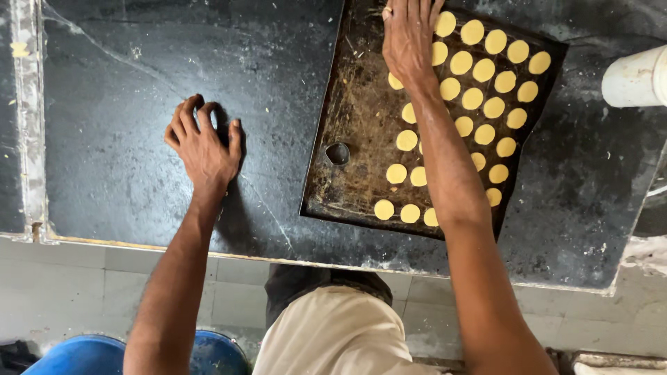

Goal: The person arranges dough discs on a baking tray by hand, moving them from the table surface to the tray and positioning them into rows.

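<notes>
Right hand [410, 35] reaches far across the baking tray [347, 125], palm down, fingers flat and together at the tray's far edge, pressing on or just above the metal beside the top rows of dough discs [472, 97]; whether anything sits under the fingertips cannot be told; a ring shows on one finger; the forearm lies along the tray's long axis and covers part of the middle rows. Discs are pale yellow, round, laid in slanting rows filling the tray's right half; the left half is bare, dark and scorched; the hand sits at the border between the two, the discs lying to its right and toward the person. Small heart-shaped cutter [338, 153] stands alone on the bare half, apart from the discs, nearer the left hand than the right. Left hand [203, 144] rests off the tray on the black stone counter [139, 69], fingers curled and spread, gripping nothing, well apart from the tray's near-left corner. Outward: white pipe [636, 76] at the right edge; blue tub [76, 355] below the counter's lip.
</notes>
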